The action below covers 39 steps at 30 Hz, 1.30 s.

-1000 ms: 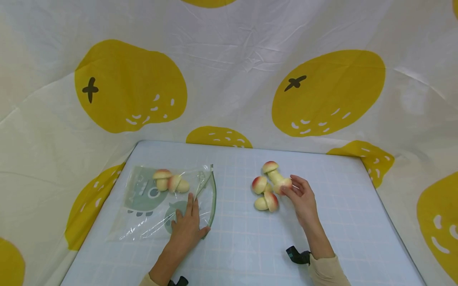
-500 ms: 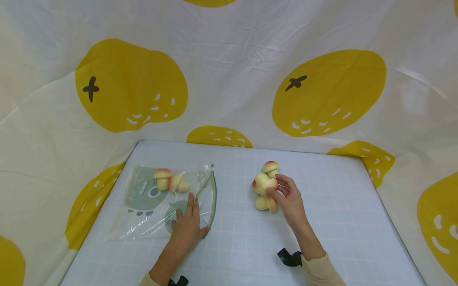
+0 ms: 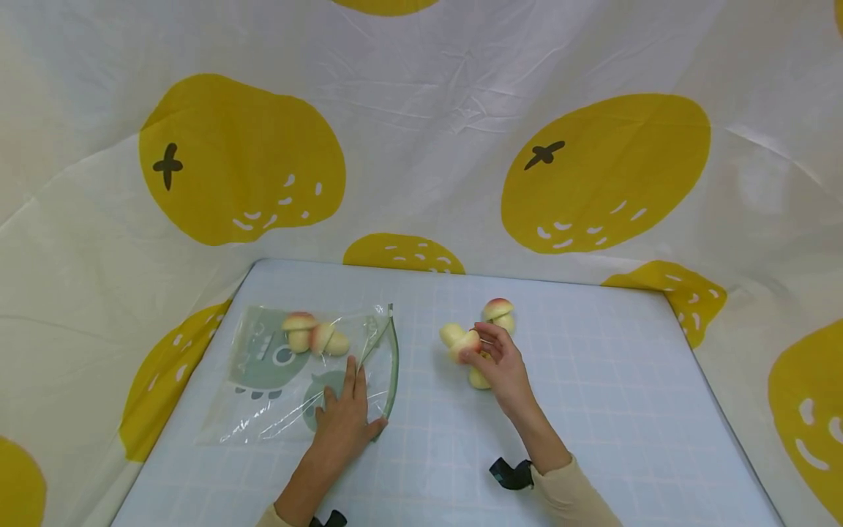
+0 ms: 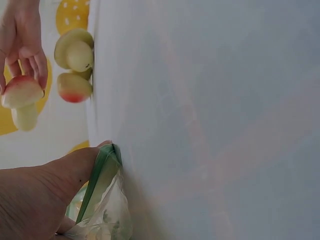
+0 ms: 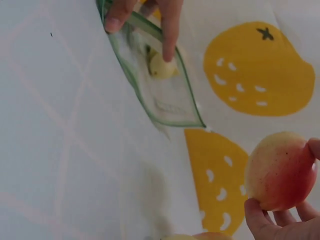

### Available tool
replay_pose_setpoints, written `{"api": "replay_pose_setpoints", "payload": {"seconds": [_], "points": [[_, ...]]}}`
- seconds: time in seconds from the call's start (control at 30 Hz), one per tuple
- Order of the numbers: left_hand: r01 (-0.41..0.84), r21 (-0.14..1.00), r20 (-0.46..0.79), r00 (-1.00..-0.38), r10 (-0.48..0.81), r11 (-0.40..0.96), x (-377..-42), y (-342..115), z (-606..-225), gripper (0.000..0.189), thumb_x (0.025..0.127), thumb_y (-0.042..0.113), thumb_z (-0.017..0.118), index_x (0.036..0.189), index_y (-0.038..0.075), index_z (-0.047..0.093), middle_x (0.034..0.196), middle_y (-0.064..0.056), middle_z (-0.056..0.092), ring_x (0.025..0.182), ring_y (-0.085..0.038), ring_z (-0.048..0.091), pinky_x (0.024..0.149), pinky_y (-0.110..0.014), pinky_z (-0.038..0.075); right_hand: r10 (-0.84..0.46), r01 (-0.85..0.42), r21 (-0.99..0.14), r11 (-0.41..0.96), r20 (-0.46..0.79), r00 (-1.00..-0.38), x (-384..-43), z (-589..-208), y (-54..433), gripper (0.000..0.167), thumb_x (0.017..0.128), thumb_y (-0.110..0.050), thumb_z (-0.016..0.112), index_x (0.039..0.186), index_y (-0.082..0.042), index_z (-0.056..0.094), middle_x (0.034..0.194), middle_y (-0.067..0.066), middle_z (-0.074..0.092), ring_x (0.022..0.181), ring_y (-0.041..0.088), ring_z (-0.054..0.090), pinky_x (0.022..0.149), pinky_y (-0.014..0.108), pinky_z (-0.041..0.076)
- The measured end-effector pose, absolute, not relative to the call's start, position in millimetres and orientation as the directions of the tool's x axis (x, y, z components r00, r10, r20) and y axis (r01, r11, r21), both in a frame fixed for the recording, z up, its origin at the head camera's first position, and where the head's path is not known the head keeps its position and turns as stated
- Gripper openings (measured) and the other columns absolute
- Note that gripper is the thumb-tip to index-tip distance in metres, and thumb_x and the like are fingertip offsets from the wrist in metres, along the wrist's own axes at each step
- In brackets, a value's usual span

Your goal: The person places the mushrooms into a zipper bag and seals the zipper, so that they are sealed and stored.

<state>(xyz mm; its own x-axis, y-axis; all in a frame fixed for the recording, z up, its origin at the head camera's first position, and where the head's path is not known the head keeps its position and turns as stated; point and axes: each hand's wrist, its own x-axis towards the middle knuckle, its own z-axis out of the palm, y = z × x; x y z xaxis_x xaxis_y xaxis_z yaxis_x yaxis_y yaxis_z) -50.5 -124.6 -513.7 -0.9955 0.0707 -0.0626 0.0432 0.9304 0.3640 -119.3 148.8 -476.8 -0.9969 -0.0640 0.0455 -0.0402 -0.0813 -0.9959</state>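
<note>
My left hand [image 3: 345, 419] lies on a clear zip bag [image 3: 263, 424] with green dinosaur print, fingers straight and spread, thumb at the green zip edge [image 4: 95, 185]. The bag's mouth gapes toward the right in the right wrist view. Inside it are two toy mushrooms, one upright-looking mushroom [image 3: 298, 334] and one tilted mushroom [image 3: 331, 340]. My right hand [image 3: 502, 369] pinches another toy mushroom [image 3: 456, 339] by its red-tinged cap, raised above the table, stem pointing left. Behind that hand are a red-capped mushroom [image 3: 498, 313] and a partly hidden mushroom [image 3: 479, 378].
A pale blue, grid-patterned table [image 3: 593, 410] carries everything. A white curtain [image 3: 421, 161] printed with big yellow fruit hangs behind and beside it. A black wrist camera [image 3: 510, 474] sits on the right wrist.
My right hand has lifted a mushroom out of the right-hand group and carried it left toward the bag. The left hand and the bag have stayed in place.
</note>
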Motion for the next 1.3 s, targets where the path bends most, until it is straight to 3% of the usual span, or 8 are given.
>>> {"api": "replay_pose_setpoints", "payload": {"seconds": [0.2,0.37,0.77,1.13,1.3], "points": [[0.020,0.369,-0.091,-0.994,0.057,0.929,-50.9,-124.3,-513.8,0.107,0.079,0.040,0.085,0.154,-0.008,0.025,0.164,-0.023,0.007,0.123,-0.070,0.034,0.083,-0.080,0.038,-0.097,-0.022,-1.000,-0.017,0.024,-0.995,-123.1,-482.2,131.9,0.052,0.086,-0.004,0.078,0.133,-0.005,0.055,0.133,0.014,0.056,0.116,0.027,0.056,0.094,0.028,0.047],[0.015,0.370,-0.097,-0.994,0.055,0.929,-50.8,-124.1,-513.9,0.107,0.079,0.040,0.085,0.154,-0.007,0.025,0.165,-0.022,0.007,0.123,-0.070,0.033,0.083,-0.080,0.037,-0.114,-0.004,-1.000,-0.002,0.004,-0.993,-127.0,-489.9,116.8,0.056,0.085,-0.005,0.079,0.135,-0.001,0.053,0.137,0.016,0.054,0.118,0.028,0.056,0.098,0.033,0.045],[0.018,0.365,-0.088,-0.995,0.054,0.931,-52.4,-124.2,-514.8,0.105,0.079,0.039,0.085,0.153,-0.007,0.027,0.164,-0.022,0.010,0.122,-0.069,0.035,0.083,-0.080,0.037,-0.198,0.008,-1.000,-0.011,-0.006,-0.980,-122.6,-480.0,86.5,0.048,0.087,0.002,0.075,0.130,0.007,0.054,0.130,0.024,0.056,0.116,0.039,0.056,0.083,0.024,0.051],[0.002,0.372,-0.112,-0.993,0.047,0.928,-52.5,-123.8,-515.3,0.107,0.079,0.040,0.085,0.154,-0.006,0.024,0.165,-0.021,0.006,0.124,-0.070,0.033,0.085,-0.080,0.036,-0.236,0.014,-0.997,0.075,-0.031,-0.971,-124.2,-480.0,75.5,0.048,0.089,-0.006,0.076,0.131,0.004,0.055,0.130,0.019,0.059,0.117,0.035,0.057,0.088,0.028,0.050],[0.001,0.374,-0.106,-0.993,0.044,0.928,-53.1,-124.0,-516.0,0.107,0.079,0.040,0.085,0.154,-0.006,0.025,0.165,-0.021,0.006,0.124,-0.070,0.033,0.085,-0.080,0.036,-0.267,-0.004,-0.996,0.092,-0.021,-0.963,-126.6,-480.2,66.6,0.049,0.089,-0.007,0.075,0.131,0.006,0.054,0.129,0.023,0.059,0.116,0.038,0.058,0.086,0.029,0.050]]}}
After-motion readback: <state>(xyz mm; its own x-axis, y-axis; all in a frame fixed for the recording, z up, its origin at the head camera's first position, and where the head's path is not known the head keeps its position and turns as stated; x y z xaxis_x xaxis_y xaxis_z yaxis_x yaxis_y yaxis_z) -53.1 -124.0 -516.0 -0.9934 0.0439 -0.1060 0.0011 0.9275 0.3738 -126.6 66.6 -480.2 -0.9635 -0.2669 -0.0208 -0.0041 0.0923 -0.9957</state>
